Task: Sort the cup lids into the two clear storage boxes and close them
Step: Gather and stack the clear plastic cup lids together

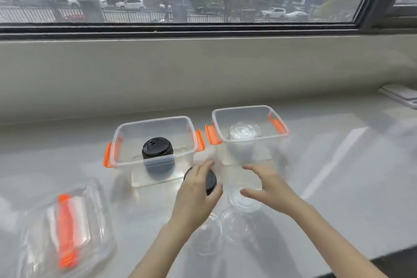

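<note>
Two hands reach for cup lids in front of two open boxes.

In the middle, the left hand [198, 189] grips a black lid [211, 181]. The right hand [267, 188] is spread over a clear lid [243, 201]. Above them, the left box [155, 144] holds black lids [157, 148] and the right box [248, 131] holds clear lids [244, 131].

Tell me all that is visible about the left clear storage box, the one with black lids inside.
The left clear storage box is a rectangular tub of transparent plastic with rounded corners and an orange latch on each short side. It stands upright and open on the pale counter, beside the other box but apart from it. Inside it sits a stack of black cup lids. Neither hand touches it; the left hand holds a black lid just in front of it.
</note>
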The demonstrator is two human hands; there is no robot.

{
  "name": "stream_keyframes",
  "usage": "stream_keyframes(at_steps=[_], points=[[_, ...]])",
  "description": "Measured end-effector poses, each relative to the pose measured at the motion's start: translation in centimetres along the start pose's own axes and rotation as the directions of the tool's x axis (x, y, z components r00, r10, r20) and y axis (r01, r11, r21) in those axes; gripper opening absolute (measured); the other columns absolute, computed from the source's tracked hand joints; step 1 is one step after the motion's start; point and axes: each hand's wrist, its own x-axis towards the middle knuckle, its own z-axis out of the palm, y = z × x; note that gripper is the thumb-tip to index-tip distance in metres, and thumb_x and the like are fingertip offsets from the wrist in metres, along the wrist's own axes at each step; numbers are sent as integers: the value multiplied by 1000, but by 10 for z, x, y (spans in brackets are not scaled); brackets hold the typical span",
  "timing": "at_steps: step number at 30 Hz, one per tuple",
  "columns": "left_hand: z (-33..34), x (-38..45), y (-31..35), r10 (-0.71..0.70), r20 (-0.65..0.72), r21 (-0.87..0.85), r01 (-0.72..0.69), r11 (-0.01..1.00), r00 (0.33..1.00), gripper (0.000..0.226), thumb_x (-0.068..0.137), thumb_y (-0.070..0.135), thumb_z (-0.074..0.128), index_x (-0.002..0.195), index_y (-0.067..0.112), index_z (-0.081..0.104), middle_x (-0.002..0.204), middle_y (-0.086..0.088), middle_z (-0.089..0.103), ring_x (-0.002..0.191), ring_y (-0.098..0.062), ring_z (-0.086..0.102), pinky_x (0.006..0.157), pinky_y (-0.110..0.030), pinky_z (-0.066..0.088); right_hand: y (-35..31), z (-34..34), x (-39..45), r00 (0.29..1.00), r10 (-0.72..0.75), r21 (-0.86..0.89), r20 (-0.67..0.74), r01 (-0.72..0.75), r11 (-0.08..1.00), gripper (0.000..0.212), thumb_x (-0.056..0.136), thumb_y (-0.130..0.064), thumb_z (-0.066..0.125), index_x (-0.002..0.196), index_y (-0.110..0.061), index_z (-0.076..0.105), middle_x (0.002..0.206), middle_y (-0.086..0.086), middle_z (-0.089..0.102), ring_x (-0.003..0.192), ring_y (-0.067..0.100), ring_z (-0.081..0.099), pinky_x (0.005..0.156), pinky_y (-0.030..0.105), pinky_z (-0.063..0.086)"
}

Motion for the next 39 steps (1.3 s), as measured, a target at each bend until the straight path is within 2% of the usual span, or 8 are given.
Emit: stream_keyframes(at_steps=[8,13,17,21,24,27,33,39], points=[[33,-31,-24,-230,101,-119,241,963,968,50,83,19,56,132,15,46,133,1,54,121,-12,48,98,-21,35,26,42,-12,968,228,-34,110,-225,974,100,63,-52,72,143,-20,22,150,0,29,139,19,19,113,39,26],[35,-41,-32,-396,159,-304,427,852,904,42,84,18,56,126,17,51,125,0,59,108,-11,54,91,-24,40,29,55,-2,966,240,-216,94,-216,952,94,65,-52,69,140,-17,24,144,4,38,132,25,31,104,39,34],[23,-43,-38,-533,258,-590,568,573,806,33,89,22,51,120,14,56,108,0,64,101,-17,60,86,-31,47,14,50,1,978,207,-79,11,-206,975,94,61,-48,73,138,-19,28,140,1,40,130,22,32,100,36,36],[9,-40,-45,-554,400,-823,553,133,730,36,88,34,48,115,13,58,113,-10,63,103,-25,62,88,-38,48,-35,42,-6,991,-97,157,-93,111,981,86,59,-43,80,132,-24,39,125,-14,43,120,12,39,97,19,31],[-1,-42,-53,-453,483,-869,474,-142,749,50,80,49,50,117,16,58,121,-14,60,112,-34,59,94,-48,45,-74,49,-14,958,-282,213,-55,287,934,83,59,-39,81,131,-23,41,126,-12,46,119,8,40,97,6,28],[-10,-49,-60,-317,504,-858,425,-287,803,54,69,56,59,109,21,65,125,-13,61,113,-36,59,88,-51,49,-100,67,-19,927,-374,188,15,365,912,86,59,-35,81,133,-19,41,135,-4,46,127,10,37,105,15,31],[-25,-67,-84,-334,463,-876,368,-310,821,55,66,51,62,115,25,63,123,-9,65,106,-32,64,87,-49,49,-105,93,-23,914,-385,159,130,364,918,84,66,-48,74,137,-20,37,144,-3,40,135,8,30,111,26,28],[-47,-92,-116,-498,371,-928,335,-165,784,51,68,53,56,109,27,66,120,-7,63,110,-30,57,83,-47,49,-89,113,-15,979,-177,-6,105,179,984,65,75,-48,64,129,-18,44,129,-4,51,121,14,43,99,30,40]])
